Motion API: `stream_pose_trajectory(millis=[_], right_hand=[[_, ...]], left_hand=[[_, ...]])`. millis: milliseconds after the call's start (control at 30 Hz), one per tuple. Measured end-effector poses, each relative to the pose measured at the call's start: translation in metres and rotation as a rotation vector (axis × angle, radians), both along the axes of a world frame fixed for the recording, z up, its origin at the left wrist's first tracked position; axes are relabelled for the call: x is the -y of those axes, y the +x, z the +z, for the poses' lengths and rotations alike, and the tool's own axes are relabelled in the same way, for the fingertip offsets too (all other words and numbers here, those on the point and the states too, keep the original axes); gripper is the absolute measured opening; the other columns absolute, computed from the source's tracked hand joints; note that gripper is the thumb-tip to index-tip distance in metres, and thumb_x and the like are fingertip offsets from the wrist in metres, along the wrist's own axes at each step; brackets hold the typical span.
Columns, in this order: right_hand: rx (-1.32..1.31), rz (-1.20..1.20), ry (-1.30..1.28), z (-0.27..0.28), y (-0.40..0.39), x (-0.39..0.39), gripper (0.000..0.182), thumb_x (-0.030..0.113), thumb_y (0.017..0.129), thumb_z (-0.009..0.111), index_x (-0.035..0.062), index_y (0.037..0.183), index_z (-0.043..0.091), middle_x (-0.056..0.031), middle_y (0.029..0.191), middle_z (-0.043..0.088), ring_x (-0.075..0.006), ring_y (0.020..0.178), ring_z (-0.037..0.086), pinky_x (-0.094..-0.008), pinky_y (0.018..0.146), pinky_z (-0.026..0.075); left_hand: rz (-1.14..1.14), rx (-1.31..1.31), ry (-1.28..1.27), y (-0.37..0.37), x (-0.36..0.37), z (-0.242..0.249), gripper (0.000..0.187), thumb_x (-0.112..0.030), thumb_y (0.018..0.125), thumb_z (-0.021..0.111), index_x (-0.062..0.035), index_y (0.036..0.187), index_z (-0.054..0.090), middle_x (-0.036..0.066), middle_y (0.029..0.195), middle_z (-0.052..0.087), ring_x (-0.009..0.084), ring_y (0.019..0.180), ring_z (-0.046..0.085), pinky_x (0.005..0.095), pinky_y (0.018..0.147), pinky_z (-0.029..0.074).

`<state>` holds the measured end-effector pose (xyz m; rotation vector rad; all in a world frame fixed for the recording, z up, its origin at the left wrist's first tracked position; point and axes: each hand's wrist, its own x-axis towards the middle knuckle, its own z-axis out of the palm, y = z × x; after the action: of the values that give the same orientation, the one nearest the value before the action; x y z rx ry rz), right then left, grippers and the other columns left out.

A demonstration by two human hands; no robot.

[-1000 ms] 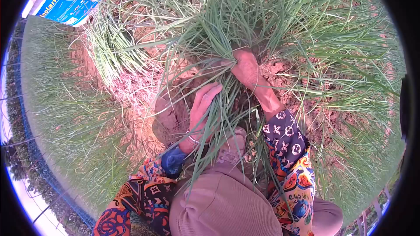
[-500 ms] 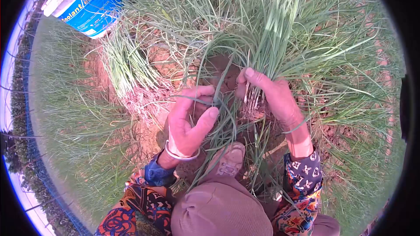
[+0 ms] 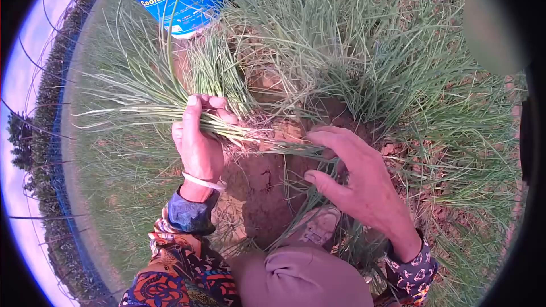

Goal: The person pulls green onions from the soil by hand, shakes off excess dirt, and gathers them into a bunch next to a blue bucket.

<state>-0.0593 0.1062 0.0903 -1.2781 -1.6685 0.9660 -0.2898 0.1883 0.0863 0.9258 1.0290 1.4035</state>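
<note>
My left hand (image 3: 200, 145) is closed around a bunch of spring onions (image 3: 151, 105), their long green leaves fanning out to the left and their pale root ends pointing right. My right hand (image 3: 367, 185) is beside loose green leaves (image 3: 307, 150), with thumb and fingers apart; part of its fingertips is hidden among them. Just beyond my left hand, a larger bundle of spring onions (image 3: 213, 71) lies on the soil with its roots toward me.
A blue and white coolant bucket (image 3: 185, 5) stands behind the bundle. Dense green onion plants (image 3: 432, 102) grow to the right and at the back. Bare brown soil (image 3: 259, 193) lies between my hands, and my shoe (image 3: 318, 227) is below it.
The bunch went from my right hand to my left, which swung left with it, and its leaves now point left instead of up. My right hand has opened and come lower. The view shifted.
</note>
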Motion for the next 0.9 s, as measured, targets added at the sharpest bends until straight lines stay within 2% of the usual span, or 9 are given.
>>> stream_pose_trajectory(millis=[100,133,233,367,467,500,633,767,900], right_hand=[[0.045,-0.063,-0.25,0.016,0.048,0.017,0.034,0.009,0.076,0.068,-0.0011,0.106,0.057,-0.013,0.096,0.061,-0.0222,0.077,0.059,-0.0321,0.067,0.047],[0.087,-0.106,-0.315,0.02,0.063,0.029,0.031,0.009,0.076,0.068,-0.0015,0.104,0.058,-0.0118,0.093,0.061,-0.0185,0.073,0.057,-0.0294,0.064,0.046],[0.161,-0.29,-0.553,0.037,0.098,0.079,0.028,0.012,0.076,0.069,-0.0027,0.098,0.06,-0.009,0.085,0.061,-0.0122,0.066,0.054,-0.027,0.06,0.044],[0.092,-0.508,-0.65,0.071,0.134,0.165,0.031,0.026,0.079,0.071,0.0027,0.097,0.059,-0.0061,0.089,0.059,-0.0131,0.075,0.052,-0.0274,0.069,0.043],[0.118,-0.497,-0.635,0.097,0.136,0.193,0.025,0.011,0.083,0.062,0.0033,0.106,0.061,-0.0087,0.103,0.063,-0.0135,0.086,0.056,-0.0264,0.077,0.043],[0.244,-0.458,-0.597,0.094,0.128,0.2,0.027,0.016,0.08,0.065,0.0034,0.104,0.061,-0.0084,0.098,0.062,-0.0154,0.082,0.055,-0.0281,0.075,0.043],[0.655,-0.176,-0.312,0.082,0.112,0.206,0.036,0.024,0.072,0.072,0.005,0.1,0.059,-0.0103,0.084,0.059,-0.0276,0.072,0.054,-0.0373,0.069,0.044],[0.416,-0.1,-0.32,0.077,0.119,0.217,0.033,0.016,0.07,0.071,0.0056,0.099,0.059,-0.0114,0.083,0.059,-0.0317,0.075,0.056,-0.0397,0.068,0.045],[0.417,-0.032,-0.228,0.076,0.13,0.229,0.031,0.017,0.073,0.069,0.0055,0.099,0.058,-0.0104,0.083,0.058,-0.0307,0.076,0.057,-0.0385,0.068,0.046]], left_hand=[[0.151,-0.294,-0.188,-0.034,-0.051,-0.033,0.028,-0.024,0.091,0.052,0.0023,0.1,0.053,0.011,0.086,0.063,0.0163,0.055,0.058,0.0283,0.042,0.047],[0.033,-0.359,-0.302,-0.068,-0.073,-0.068,0.034,-0.025,0.09,0.055,0.0047,0.106,0.052,0.011,0.086,0.063,0.0174,0.059,0.06,0.0298,0.048,0.05],[0.266,-0.922,-0.235,-0.109,-0.1,-0.131,0.06,-0.033,0.077,0.07,0.0062,0.117,0.049,0.017,0.103,0.06,0.0257,0.09,0.059,0.0364,0.081,0.047],[0.239,-1.206,-0.065,-0.144,-0.096,-0.158,0.063,-0.028,0.074,0.07,0.0051,0.122,0.046,0.02,0.112,0.053,0.0302,0.096,0.055,0.037,0.087,0.043],[0.275,-1.348,0.096,-0.122,-0.071,-0.132,0.058,-0.022,0.074,0.067,0.0032,0.121,0.046,0.02,0.113,0.049,0.0282,0.098,0.053,0.0363,0.088,0.043],[0.25,-1.382,0.167,-0.1,-0.058,-0.112,0.052,-0.018,0.076,0.065,0.0028,0.12,0.046,0.018,0.11,0.051,0.0244,0.093,0.055,0.0353,0.083,0.045],[-0.014,-1.2,0.196,-0.04,0.001,-0.087,0.035,-0.009,0.081,0.062,0.0016,0.112,0.05,0.012,0.096,0.058,0.0168,0.075,0.058,0.0302,0.069,0.049],[-0.388,-1.164,-0.064,-0.001,0.067,-0.101,0.04,-0.013,0.083,0.063,-0.0023,0.119,0.05,0.009,0.097,0.059,0.0137,0.086,0.057,0.0293,0.077,0.047],[-0.682,-1.325,0.271,0.007,0.113,-0.16,0.049,-0.016,0.084,0.063,-0.0039,0.128,0.046,0.009,0.104,0.059,0.0163,0.095,0.057,0.0295,0.084,0.046]])
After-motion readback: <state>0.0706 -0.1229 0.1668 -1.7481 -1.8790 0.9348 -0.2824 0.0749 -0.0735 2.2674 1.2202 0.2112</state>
